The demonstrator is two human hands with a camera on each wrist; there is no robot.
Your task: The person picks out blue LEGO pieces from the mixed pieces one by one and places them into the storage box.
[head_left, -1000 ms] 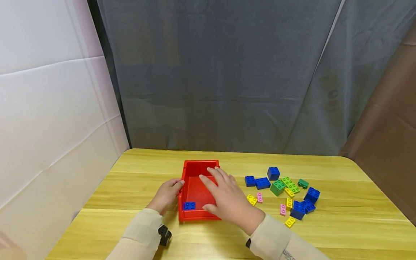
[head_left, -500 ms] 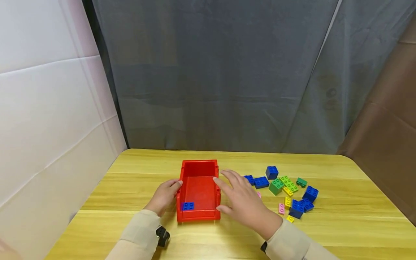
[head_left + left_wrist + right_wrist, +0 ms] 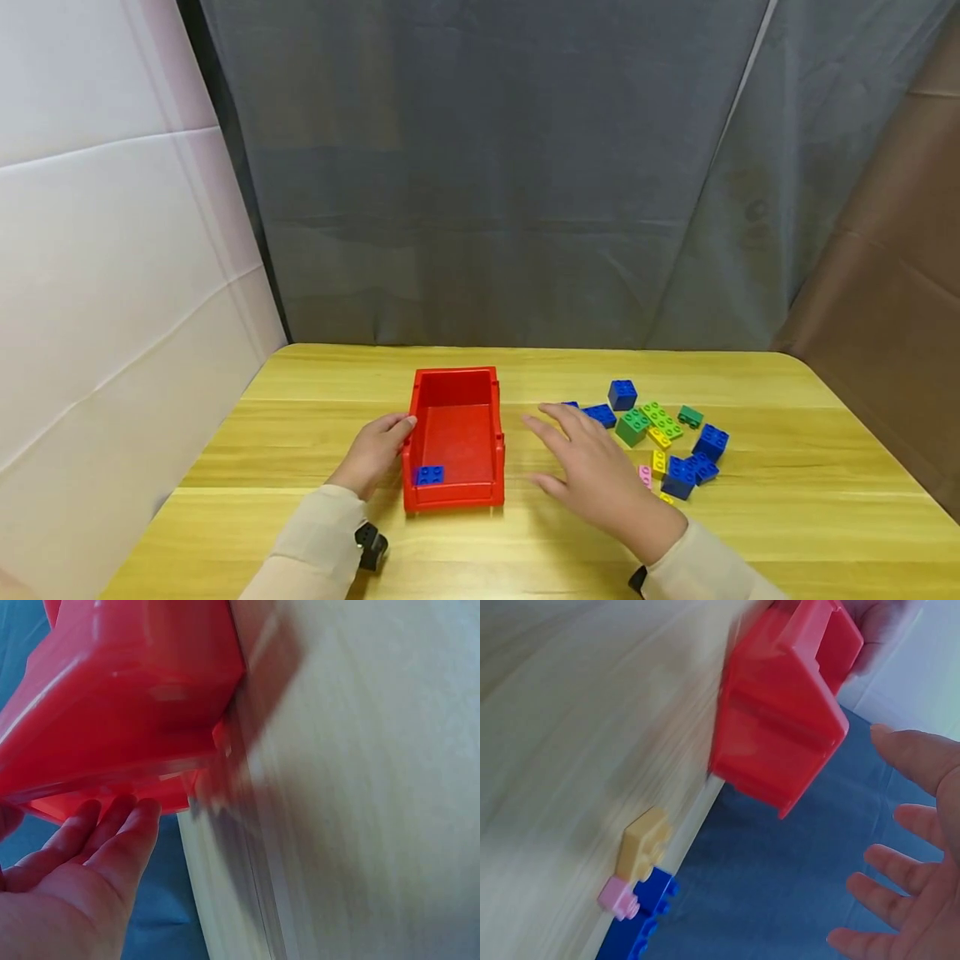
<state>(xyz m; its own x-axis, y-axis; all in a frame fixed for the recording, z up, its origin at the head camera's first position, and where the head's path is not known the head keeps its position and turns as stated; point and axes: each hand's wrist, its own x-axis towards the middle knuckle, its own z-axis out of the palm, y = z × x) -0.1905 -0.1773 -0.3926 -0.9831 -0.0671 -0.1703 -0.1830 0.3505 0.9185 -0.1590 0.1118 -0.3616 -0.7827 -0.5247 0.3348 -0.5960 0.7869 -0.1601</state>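
A: Leftmost finding?

B: Left hand (image 3: pixel 372 454), clamped on the left rim of the red bin (image 3: pixel 453 498). Thumb at the top edge; fingers under the rim in the left wrist view.

A: Location of the bin?

B: On the wooden surface (image 3: pixel 315 396), between the two hands.

A: Contents?

B: One blue brick (image 3: pixel 430 475), studs up, in the near left corner.

A: Continue rightward.

B: Right hand (image 3: pixel 600 479), fingers and thumb spread apart, well apart from the bin. In the head view it partly hides some loose bricks.

A: Remaining items, same order?

B: Tall blue block (image 3: pixel 622 395), green block (image 3: pixel 632 427), pink brick (image 3: pixel 645 477), yellow brick (image 3: pixel 658 464), lime plate (image 3: pixel 662 420); then a dark green piece (image 3: pixel 690 417) and, rightmost, another blue block (image 3: pixel 711 442).
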